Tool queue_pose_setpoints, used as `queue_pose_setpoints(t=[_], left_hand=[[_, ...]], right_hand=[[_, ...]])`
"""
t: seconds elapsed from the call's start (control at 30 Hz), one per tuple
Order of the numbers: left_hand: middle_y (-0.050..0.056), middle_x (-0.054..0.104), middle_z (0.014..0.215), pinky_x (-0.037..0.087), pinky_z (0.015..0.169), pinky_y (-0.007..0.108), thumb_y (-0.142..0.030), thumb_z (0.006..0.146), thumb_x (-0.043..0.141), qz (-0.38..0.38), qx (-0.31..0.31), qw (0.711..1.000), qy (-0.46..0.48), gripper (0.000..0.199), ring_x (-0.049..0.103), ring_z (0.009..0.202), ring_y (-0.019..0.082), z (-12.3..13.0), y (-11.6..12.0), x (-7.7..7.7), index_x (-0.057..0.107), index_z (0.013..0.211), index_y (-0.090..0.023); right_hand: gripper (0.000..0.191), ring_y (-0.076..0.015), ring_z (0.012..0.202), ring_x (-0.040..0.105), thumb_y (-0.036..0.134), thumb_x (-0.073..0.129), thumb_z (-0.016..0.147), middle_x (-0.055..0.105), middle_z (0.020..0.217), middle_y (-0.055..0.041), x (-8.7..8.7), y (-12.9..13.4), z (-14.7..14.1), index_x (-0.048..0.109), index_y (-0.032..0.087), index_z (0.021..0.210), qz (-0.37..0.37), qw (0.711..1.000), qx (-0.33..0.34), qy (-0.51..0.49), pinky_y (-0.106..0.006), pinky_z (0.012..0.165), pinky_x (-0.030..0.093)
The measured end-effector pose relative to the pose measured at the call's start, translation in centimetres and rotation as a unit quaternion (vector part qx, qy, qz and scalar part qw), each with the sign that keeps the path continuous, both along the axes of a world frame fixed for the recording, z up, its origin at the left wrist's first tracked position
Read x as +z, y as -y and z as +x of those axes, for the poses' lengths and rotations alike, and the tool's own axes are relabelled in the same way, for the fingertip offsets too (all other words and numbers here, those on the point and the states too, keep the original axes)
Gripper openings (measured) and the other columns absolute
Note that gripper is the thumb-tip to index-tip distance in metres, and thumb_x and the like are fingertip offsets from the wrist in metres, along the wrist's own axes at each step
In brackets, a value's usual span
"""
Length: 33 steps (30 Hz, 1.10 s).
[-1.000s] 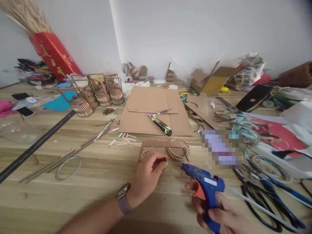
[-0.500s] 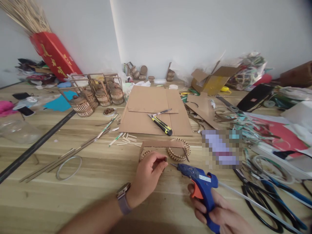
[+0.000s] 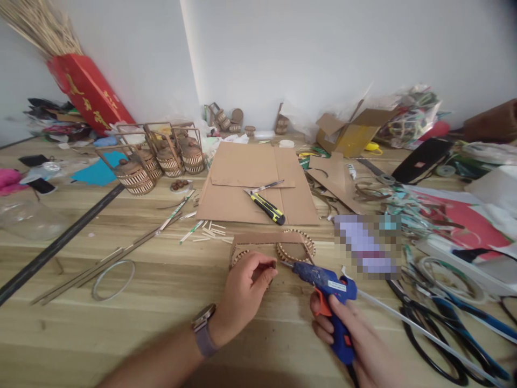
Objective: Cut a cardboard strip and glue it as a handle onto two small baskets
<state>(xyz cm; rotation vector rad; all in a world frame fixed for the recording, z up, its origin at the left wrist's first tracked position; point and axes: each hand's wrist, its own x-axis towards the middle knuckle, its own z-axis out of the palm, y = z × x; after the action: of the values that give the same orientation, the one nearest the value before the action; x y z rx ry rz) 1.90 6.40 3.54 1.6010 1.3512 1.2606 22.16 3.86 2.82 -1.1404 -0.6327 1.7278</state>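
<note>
Between thumb and forefinger, my left hand (image 3: 247, 283) pinches a small dark brown piece (image 3: 273, 264); its exact kind is too small to make out. My right hand (image 3: 343, 328) is wrapped round a blue hot glue gun (image 3: 323, 280), fingers by its orange trigger. A long white glue stick (image 3: 404, 317) runs out of the gun's back. The nozzle points left, close to the brown piece; whether they touch I cannot tell. Just behind lie a cardboard strip (image 3: 262, 238) and a round striped ring (image 3: 309, 249). A second striped ring is partly hidden behind my left hand.
A yellow-black utility knife (image 3: 266, 207) lies on a cardboard sheet (image 3: 226, 207). Small lidded striped baskets (image 3: 137, 178) with handles stand at left. Large black scissors (image 3: 428, 328) rest at right. Thin sticks (image 3: 105, 261) and a wire ring (image 3: 114, 280) lie on the left.
My right hand has brought the glue gun slightly up and left, its nozzle now nearer the brown piece. My left hand has stayed almost still.
</note>
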Motion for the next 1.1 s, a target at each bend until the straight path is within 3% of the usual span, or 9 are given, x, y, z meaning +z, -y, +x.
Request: queue_pose_setpoints(t=[0.27,1.1], left_hand=[[0.003,0.068,0.094,0.048,0.082,0.027,-0.02,0.09,0.06,-0.002,0.0,1.0,0.015,0.012,0.064,0.089,0.016,0.1,0.0,-0.3,0.068,0.099,-0.02],[0.003,0.069,0.094,0.049,0.082,0.027,-0.018,0.09,0.059,0.0,-0.001,1.0,0.002,0.013,0.064,0.089,0.016,0.0,0.0,-0.1,0.068,0.099,-0.019]], right_hand=[[0.039,-0.0103,0.06,0.039,0.053,0.081,0.07,0.056,0.067,-0.0014,1.9,0.4,-1.3,0.068,0.017,0.076,0.005,0.999,-0.037,0.038,-0.02,0.049,0.034],[0.055,-0.0081,0.05,0.033,0.064,0.074,0.073,0.039,0.055,0.0037,1.4,-0.4,-1.3,0.05,0.017,0.059,0.031,0.997,0.053,0.053,-0.025,0.049,0.021]])
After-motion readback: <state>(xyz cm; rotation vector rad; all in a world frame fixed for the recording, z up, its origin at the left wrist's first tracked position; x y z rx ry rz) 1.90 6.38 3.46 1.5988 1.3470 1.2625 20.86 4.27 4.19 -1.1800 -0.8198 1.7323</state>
